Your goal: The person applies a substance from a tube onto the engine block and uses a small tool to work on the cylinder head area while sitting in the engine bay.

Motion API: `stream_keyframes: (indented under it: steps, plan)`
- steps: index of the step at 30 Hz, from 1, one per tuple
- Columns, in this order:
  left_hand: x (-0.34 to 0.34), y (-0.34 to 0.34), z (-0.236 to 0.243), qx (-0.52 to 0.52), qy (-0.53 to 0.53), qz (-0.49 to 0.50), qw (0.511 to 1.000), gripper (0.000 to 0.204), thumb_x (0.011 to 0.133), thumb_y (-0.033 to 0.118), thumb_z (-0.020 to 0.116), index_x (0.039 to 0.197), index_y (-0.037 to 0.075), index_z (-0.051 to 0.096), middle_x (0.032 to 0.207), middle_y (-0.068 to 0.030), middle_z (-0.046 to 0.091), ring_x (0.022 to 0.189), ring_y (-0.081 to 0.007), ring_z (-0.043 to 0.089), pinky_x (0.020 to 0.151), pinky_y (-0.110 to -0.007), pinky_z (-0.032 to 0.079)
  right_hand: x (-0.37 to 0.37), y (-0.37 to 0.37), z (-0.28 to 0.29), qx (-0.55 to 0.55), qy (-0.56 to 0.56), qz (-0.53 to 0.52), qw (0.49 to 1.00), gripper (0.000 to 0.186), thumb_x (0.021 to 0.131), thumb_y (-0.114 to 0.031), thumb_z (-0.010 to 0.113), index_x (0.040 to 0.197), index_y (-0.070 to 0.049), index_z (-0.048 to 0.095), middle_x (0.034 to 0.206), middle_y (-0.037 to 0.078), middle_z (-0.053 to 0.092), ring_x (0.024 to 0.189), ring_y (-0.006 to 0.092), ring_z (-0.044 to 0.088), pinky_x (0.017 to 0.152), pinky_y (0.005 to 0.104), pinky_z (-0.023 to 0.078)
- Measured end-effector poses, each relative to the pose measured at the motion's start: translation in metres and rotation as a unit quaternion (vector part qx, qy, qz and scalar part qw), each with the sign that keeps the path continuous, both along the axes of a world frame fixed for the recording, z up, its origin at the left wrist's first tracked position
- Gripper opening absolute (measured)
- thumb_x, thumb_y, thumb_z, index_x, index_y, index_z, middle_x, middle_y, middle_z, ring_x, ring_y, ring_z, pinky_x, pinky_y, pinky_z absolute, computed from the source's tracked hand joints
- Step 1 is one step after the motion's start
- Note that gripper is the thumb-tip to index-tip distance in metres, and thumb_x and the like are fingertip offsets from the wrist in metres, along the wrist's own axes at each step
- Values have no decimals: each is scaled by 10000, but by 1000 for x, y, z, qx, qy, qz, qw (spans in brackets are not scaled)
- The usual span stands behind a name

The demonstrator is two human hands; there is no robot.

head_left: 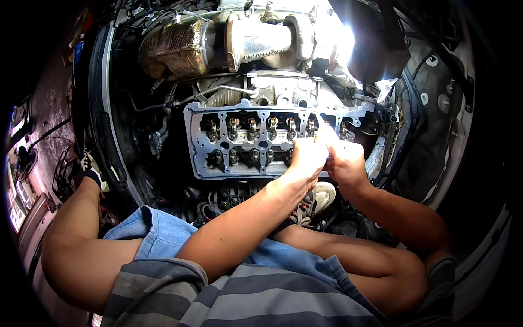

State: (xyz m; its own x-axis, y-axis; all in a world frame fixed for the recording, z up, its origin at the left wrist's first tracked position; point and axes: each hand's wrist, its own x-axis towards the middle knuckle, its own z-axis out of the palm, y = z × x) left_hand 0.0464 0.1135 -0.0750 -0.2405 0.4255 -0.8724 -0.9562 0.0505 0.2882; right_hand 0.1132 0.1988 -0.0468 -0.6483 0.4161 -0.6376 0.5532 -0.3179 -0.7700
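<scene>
An engine's aluminum cylinder head (204, 169) with rows of rocker parts fills the middle of the head view. My left hand (308, 159) and my right hand (346, 163) are together over its right end, fingers closed around something pale that glare and the fingers hide. My left hand is just left of the right one, and both touch or hover at the rockers; I cannot tell which. A thin metal pipe (223, 88) runs behind the head.
A foil-wrapped exhaust part (174, 49) and a metal housing (259, 38) lie at the back. Car bay edges (103, 131) curve along both sides. My shoes (321, 196) and bent legs rest in and beside the bay. A bright light glares at upper right.
</scene>
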Motion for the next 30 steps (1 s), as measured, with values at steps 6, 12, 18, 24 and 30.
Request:
stream_keyframes:
  steps: [6, 12, 18, 24, 30]
  plan:
    - [-1, 9, 0, 5, -5, 2, 1000, 81, 835, 43, 560, 802, -4, 617, 748, -59, 585, 634, -132, 572, 534, -317, 513, 6, 6, -11, 60, -11, 23, 998, 192, 906, -165, 583, 753, -53, 558, 584, -20, 483, 454, 54, 408, 395, 196, 324]
    - [0, 12, -1, -1, -23, -16, 1000, 94, 846, 67, 564, 811, -3, 616, 765, -68, 592, 633, -143, 579, 532, -316, 518, 3, 9, -1, 51, -44, 20, 998, 187, 897, -148, 587, 737, -55, 555, 590, -14, 484, 465, 56, 420, 392, 195, 324]
    - [2, 16, -3, -4, -21, -15, 1000, 106, 849, 80, 566, 804, 2, 622, 738, -68, 591, 600, -147, 574, 507, -305, 494, -2, 10, 9, -61, -128, -79, 987, 189, 894, -151, 585, 735, -54, 555, 595, -14, 487, 472, 52, 424, 388, 193, 328]
    - [4, 24, -2, -2, -20, -21, 1000, 129, 855, 96, 567, 798, -5, 623, 686, -74, 582, 546, -147, 556, 447, -299, 452, -3, 12, 12, -66, -138, -107, 982, 191, 897, -153, 568, 738, -49, 559, 601, -17, 494, 475, 42, 423, 389, 188, 337]
    - [8, 29, -1, 18, -29, -26, 999, 162, 863, 116, 568, 777, -14, 613, 674, -88, 577, 515, -152, 542, 405, -311, 425, 0, 15, 16, -46, -148, -108, 982, 203, 896, -161, 556, 733, -41, 559, 596, -15, 488, 474, 42, 420, 385, 190, 330]
